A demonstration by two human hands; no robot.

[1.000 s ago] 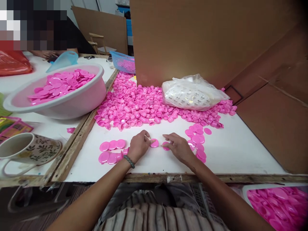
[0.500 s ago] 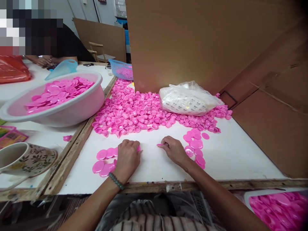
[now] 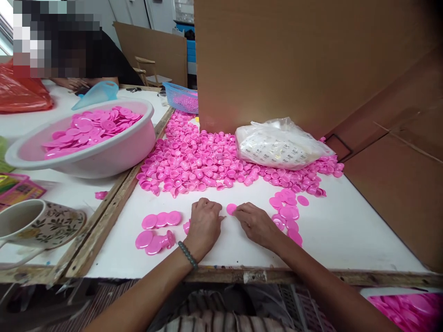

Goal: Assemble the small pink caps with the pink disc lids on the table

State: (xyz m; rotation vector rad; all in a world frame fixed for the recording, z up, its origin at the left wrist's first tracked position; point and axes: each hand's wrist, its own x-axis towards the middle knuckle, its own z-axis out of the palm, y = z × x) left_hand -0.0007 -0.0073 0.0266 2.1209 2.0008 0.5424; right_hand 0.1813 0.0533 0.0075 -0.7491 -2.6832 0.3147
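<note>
My left hand [image 3: 204,223] rests knuckles-up on the white table [image 3: 346,226] with its fingers curled under; what they hold is hidden. My right hand [image 3: 254,221] pinches a round pink disc [image 3: 231,209] at its fingertips, just right of the left hand. A small group of flat pink discs [image 3: 157,229] lies left of my left hand, and another group of pink discs [image 3: 287,213] lies right of my right hand. A large heap of small pink caps [image 3: 207,159] spreads across the table beyond both hands.
A clear bag of white pieces [image 3: 280,144] lies on the heap. A white basin of pink discs [image 3: 86,138], a mug [image 3: 38,223] and a blue basket [image 3: 180,97] stand left. Cardboard walls [image 3: 294,60] close the back and right. Another person [image 3: 86,60] sits far left.
My left hand moved left to the disc group, then came back toward the right hand. The right hand stayed near the middle and now holds a pink disc up flat at its fingertips.
</note>
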